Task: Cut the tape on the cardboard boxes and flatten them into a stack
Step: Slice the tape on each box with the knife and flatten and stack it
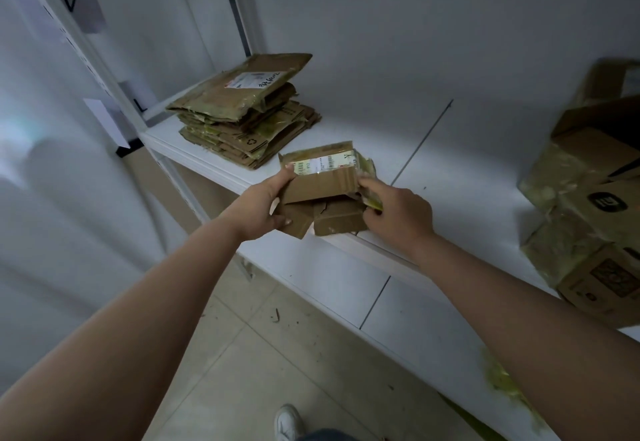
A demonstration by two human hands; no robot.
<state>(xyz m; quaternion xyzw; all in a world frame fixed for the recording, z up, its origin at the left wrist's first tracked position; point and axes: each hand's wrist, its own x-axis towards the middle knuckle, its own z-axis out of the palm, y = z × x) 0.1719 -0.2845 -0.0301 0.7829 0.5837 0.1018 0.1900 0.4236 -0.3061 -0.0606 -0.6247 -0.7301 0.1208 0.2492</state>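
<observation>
Decent pile of flattened brown cardboard boxes [246,118] already stacked on the white shelf [433,177]. Left hand [265,206] and right hand [398,213] both grip a small taped brown cardboard box [323,177], half collapsed. Unflattened brown boxes [595,205] wait on the right.

"Y" on held box [320,177] label
</observation>
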